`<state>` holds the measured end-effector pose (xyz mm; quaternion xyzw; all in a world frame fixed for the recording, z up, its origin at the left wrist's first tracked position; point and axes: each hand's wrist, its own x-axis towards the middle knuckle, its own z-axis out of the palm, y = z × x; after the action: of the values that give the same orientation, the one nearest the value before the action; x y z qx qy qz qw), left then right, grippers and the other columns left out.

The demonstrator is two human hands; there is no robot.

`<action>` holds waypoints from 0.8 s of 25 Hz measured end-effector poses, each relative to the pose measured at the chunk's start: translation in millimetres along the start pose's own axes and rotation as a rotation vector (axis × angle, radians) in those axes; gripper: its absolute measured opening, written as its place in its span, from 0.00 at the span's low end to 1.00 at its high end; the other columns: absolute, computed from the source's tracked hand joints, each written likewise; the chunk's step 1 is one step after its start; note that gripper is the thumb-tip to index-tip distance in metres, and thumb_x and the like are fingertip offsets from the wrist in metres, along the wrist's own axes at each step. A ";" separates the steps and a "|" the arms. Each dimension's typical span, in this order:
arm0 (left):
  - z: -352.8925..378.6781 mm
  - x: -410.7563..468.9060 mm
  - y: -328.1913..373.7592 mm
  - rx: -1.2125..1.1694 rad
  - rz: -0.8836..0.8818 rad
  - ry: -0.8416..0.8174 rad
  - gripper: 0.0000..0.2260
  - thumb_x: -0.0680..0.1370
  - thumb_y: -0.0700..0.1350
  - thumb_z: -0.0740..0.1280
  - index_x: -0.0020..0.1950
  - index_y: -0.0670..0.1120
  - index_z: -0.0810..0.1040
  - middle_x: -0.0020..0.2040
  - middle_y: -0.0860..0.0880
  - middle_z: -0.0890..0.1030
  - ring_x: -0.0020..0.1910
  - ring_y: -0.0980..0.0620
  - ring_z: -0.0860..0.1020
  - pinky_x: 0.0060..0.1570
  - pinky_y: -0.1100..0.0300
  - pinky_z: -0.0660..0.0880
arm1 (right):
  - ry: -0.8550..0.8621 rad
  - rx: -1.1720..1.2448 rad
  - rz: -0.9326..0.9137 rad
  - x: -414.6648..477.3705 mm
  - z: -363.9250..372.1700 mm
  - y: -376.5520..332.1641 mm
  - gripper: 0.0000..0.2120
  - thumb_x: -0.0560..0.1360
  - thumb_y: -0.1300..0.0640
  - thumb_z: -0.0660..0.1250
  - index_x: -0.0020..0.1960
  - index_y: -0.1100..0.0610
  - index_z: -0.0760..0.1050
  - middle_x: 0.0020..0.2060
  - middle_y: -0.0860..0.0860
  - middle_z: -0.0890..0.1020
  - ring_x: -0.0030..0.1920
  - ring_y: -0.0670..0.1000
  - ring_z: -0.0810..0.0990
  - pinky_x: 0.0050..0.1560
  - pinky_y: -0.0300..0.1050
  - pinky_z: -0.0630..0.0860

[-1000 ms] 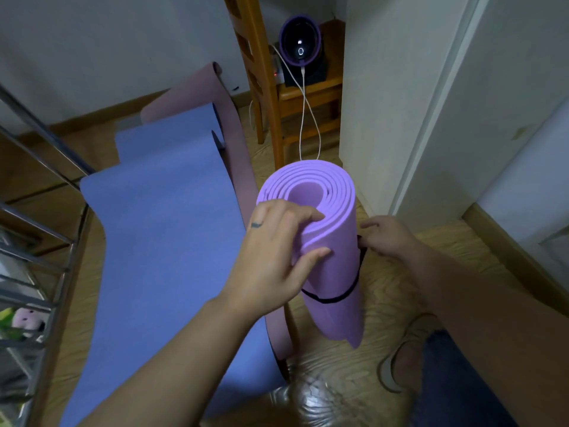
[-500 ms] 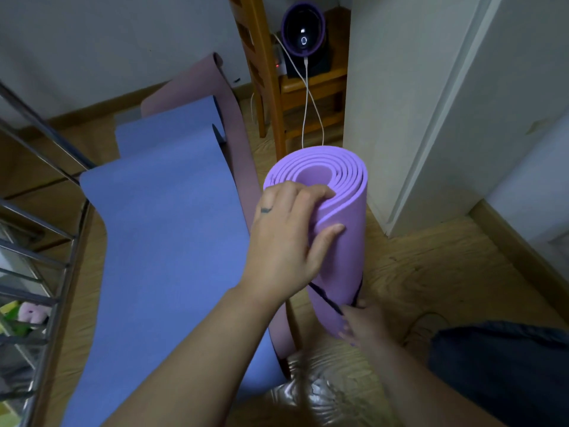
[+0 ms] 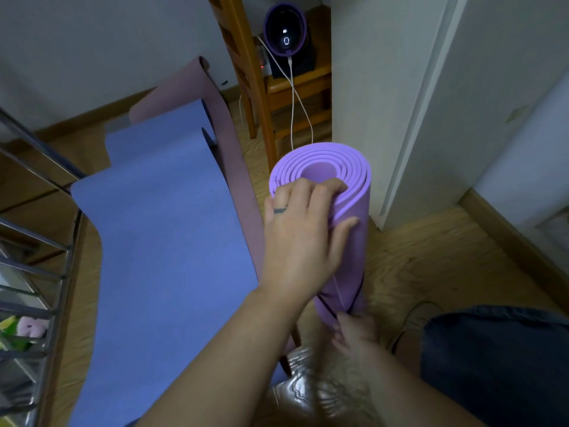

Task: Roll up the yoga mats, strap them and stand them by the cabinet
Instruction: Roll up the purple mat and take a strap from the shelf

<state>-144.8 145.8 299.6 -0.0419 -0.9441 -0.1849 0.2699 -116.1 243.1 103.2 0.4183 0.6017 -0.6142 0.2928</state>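
Observation:
A rolled light-purple yoga mat [image 3: 354, 241] stands upright on the wooden floor in front of me. My left hand [image 3: 303, 238] grips its top rim, fingers hooked over the rolled layers and thumb on the outer side. My right hand [image 3: 354, 332] is low at the roll's bottom end and pinches a thin black strap [image 3: 357, 292] that loops around the roll. A blue mat [image 3: 160, 248] lies unrolled on the floor to the left. A mauve mat [image 3: 228, 143] lies partly under the blue one. The white cabinet [image 3: 400, 103] stands just right of the roll.
A wooden chair [image 3: 249, 87] stands behind the roll with a purple device [image 3: 284, 32] and a white cable on it. A metal rack [image 3: 34, 257] runs along the left edge. My knee in dark fabric [image 3: 492, 359] is at the lower right.
My right hand dropped from the roll's right side to its bottom end, where it now pinches the strap. The left hand kept its grip on the top.

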 end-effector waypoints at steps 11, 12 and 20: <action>-12.8 -19.3 -6.9 -0.157 0.218 -0.059 0.15 0.76 0.52 0.66 0.59 0.49 0.69 0.49 0.47 0.77 0.50 0.46 0.74 0.54 0.54 0.67 | 0.046 -0.597 -0.518 36.6 -41.5 -122.8 0.04 0.71 0.65 0.69 0.38 0.62 0.76 0.29 0.55 0.78 0.30 0.52 0.76 0.25 0.38 0.67; -14.1 -21.5 -6.9 -0.170 0.239 -0.060 0.15 0.76 0.52 0.66 0.58 0.49 0.69 0.49 0.47 0.77 0.49 0.46 0.74 0.53 0.53 0.67 | -0.003 -0.562 -0.394 39.6 -46.2 -116.4 0.08 0.72 0.65 0.69 0.35 0.62 0.74 0.24 0.54 0.76 0.24 0.50 0.74 0.21 0.35 0.66; -29.0 -42.0 -9.7 -0.152 0.223 -0.056 0.14 0.76 0.53 0.65 0.58 0.49 0.70 0.49 0.47 0.76 0.51 0.48 0.73 0.55 0.57 0.66 | -0.318 -0.349 -0.626 -42.3 -65.3 -143.3 0.07 0.75 0.68 0.65 0.48 0.58 0.78 0.38 0.53 0.79 0.38 0.49 0.75 0.39 0.39 0.71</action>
<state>-96.5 127.0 297.2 -0.1720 -0.9240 -0.2234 0.2585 -209.0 316.3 215.5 0.0580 0.7429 -0.6193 0.2475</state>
